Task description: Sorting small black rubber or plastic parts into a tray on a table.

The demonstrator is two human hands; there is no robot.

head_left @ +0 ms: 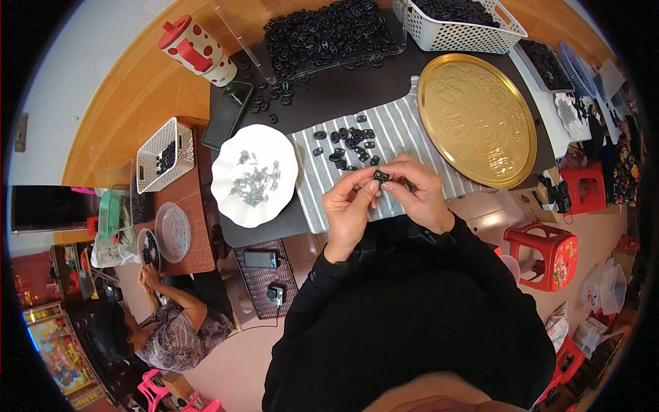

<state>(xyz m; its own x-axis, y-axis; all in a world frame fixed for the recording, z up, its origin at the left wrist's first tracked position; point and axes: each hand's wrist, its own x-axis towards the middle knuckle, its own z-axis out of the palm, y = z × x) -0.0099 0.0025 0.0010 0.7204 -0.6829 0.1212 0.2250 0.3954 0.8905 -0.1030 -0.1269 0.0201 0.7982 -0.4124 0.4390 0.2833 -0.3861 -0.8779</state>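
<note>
Between my two hands a small black two-hole plastic cord lock (382, 176) is held up over the front of a grey-and-white striped cloth (312, 199). My left hand (349, 206) pinches its left side with thumb and forefinger. The fingertips of my right hand (417, 187) close on its right side. Just beyond my fingers, several loose black cord locks (353, 143) lie scattered on the cloth. To the left, a white scalloped plate (226, 147) carries small silvery, spring-like pieces (255, 182). Whether a small part is also tucked in my fingers is hidden.
A gold embossed tray (473, 123) lies right of the cloth. Behind are a clear bin of black pieces (329, 34) and a white basket (460, 40). A phone (227, 113) and a dotted tumbler (199, 51) stand left. A co-worker (178, 333) sits at a side table; red stools (546, 254) stand right.
</note>
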